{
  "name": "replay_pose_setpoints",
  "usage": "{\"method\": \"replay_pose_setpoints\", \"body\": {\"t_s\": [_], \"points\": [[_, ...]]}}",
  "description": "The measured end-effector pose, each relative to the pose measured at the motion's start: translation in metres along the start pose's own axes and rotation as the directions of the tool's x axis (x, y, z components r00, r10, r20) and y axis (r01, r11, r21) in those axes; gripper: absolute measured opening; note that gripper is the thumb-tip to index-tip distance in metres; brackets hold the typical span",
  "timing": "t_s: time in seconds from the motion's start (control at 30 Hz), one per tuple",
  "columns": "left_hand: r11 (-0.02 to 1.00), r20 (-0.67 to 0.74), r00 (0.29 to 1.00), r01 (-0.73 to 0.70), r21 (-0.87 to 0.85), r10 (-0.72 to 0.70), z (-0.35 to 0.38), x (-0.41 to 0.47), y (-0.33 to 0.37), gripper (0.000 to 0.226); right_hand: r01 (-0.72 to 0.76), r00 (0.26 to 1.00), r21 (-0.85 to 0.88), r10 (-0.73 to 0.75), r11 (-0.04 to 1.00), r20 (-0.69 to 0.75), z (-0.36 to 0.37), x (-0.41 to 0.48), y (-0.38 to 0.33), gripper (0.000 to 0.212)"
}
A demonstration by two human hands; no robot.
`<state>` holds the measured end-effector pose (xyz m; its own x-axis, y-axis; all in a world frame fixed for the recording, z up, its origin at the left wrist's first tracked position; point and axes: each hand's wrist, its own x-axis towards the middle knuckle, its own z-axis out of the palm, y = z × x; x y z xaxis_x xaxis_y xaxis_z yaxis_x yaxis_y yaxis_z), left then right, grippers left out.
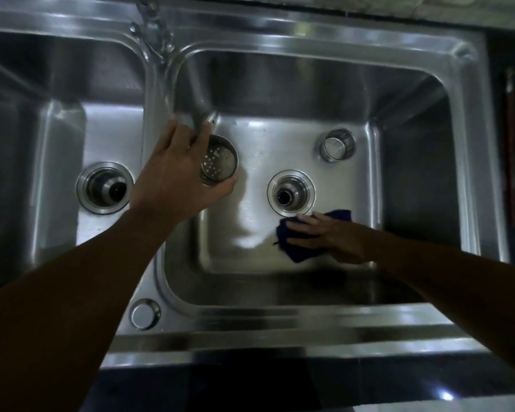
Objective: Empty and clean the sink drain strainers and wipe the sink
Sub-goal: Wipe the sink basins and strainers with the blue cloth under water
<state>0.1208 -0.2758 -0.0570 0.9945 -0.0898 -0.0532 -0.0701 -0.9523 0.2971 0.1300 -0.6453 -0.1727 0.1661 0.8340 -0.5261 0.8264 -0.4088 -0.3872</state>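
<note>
A steel double sink (pixel 280 319) fills the view. My left hand (pixel 179 171) grips a perforated drain strainer (pixel 220 162) above the left side of the right basin, thumb under it, fingers over its rim. My right hand (pixel 324 233) presses a dark blue cloth (pixel 298 251) flat on the basin floor just below the open right drain (pixel 290 193). A second strainer (pixel 338 144) lies on its side at the basin's back right. The left basin's drain (pixel 104 187) is open too.
A faucet spout (pixel 155 28) rises at the back over the divider between basins. A round cap (pixel 143 313) sits on the front ledge. A dark counter edge (pixel 280 388) runs along the front, and dark shelving (pixel 512 144) stands at right.
</note>
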Motion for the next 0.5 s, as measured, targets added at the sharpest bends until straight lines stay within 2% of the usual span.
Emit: {"method": "replay_pose_setpoints", "body": {"t_s": [0.07, 0.17, 0.3, 0.37, 0.43, 0.5], "points": [[1.0, -0.013, 1.0, -0.005, 0.001, 0.005, 0.0, 0.0, 0.001, 0.102, -0.097, 0.995, -0.069, 0.095, 0.993, -0.037, 0.006, -0.009, 0.007, 0.098], [1.0, -0.021, 1.0, -0.009, 0.013, 0.009, 0.001, 0.0, 0.001, 0.1, -0.15, 0.984, -0.163, 0.131, 0.975, -0.123, 0.018, 0.002, -0.006, 0.105], [0.999, -0.007, 1.0, -0.015, 0.029, 0.015, 0.002, 0.0, 0.0, 0.102, 0.064, 0.992, -0.193, -0.083, 0.979, -0.093, 0.012, 0.044, -0.029, 0.1], [1.0, -0.005, 1.0, -0.01, 0.023, 0.01, 0.002, 0.0, 0.0, 0.102, 0.076, 0.983, -0.224, -0.111, 0.972, -0.148, -0.002, 0.067, -0.032, 0.088], [1.0, -0.003, 1.0, -0.009, 0.019, 0.009, 0.001, -0.001, 0.0, 0.102, -0.073, 0.965, -0.158, 0.03, 0.985, -0.26, -0.018, 0.083, -0.027, 0.081], [1.0, -0.003, 1.0, -0.01, 0.025, 0.01, 0.0, -0.002, 0.0, 0.102, -0.246, 0.913, 0.014, 0.237, 0.969, -0.332, -0.031, 0.088, -0.022, 0.08]]}}
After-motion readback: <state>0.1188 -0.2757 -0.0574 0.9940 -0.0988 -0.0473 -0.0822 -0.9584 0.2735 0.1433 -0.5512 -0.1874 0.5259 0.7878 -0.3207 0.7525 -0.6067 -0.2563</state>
